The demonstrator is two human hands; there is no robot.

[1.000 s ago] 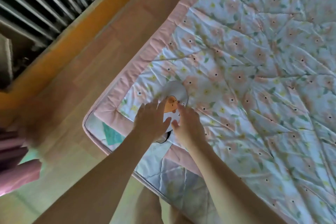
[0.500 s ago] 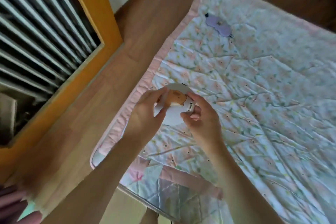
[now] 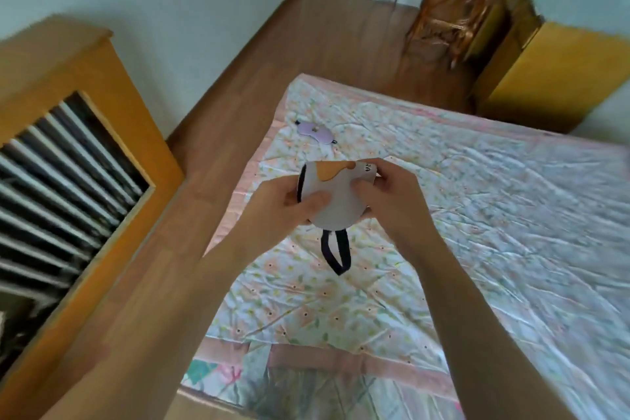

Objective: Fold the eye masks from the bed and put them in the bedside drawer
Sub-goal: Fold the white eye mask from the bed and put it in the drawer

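A white eye mask (image 3: 335,194) with an orange animal print is folded in half and held above the bed. My left hand (image 3: 289,206) grips its left side with the thumb on the front. On its right side my right hand (image 3: 388,194) pinches it. Its dark elastic strap (image 3: 335,251) hangs down in a loop below the mask. A second, lilac eye mask (image 3: 315,131) lies flat near the far left edge of the flowered quilt (image 3: 477,215).
A wooden cabinet with a slatted front (image 3: 68,164) stands to the left across a strip of wood floor (image 3: 218,112). At the far right are a yellow cabinet (image 3: 552,75) and a rattan chair (image 3: 446,7). No drawer is in view.
Both hands lifted the white mask off the quilt and folded it; the strap now dangles. The view has tilted up, showing the far wall and the lilac mask.
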